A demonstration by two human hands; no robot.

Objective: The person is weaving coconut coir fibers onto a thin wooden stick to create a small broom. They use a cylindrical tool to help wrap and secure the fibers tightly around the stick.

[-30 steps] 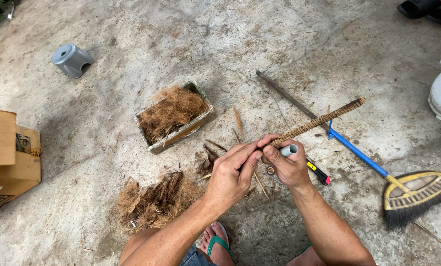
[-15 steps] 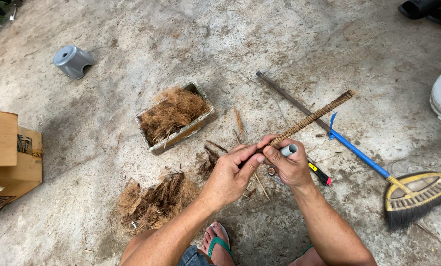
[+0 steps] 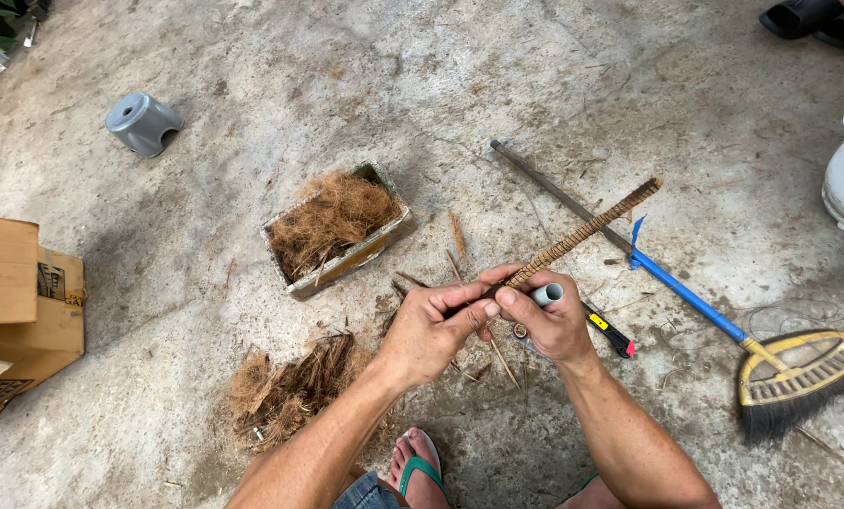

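Fibre-wrapped stick (image 3: pixel 587 229), lower end hidden inside both hands (image 3: pixel 483 320).

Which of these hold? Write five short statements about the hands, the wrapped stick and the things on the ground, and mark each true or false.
1. Both hands hold the fibre-wrapped stick. True: the left hand and right hand meet at its near end.
2. The box holds brown fibre. True.
3. The broom has a red handle. False: its handle is blue.
4. The grey stool stands upright. False: it lies tipped on its side.
5. The cardboard carton lies at the right edge of the view. False: it lies at the left edge.
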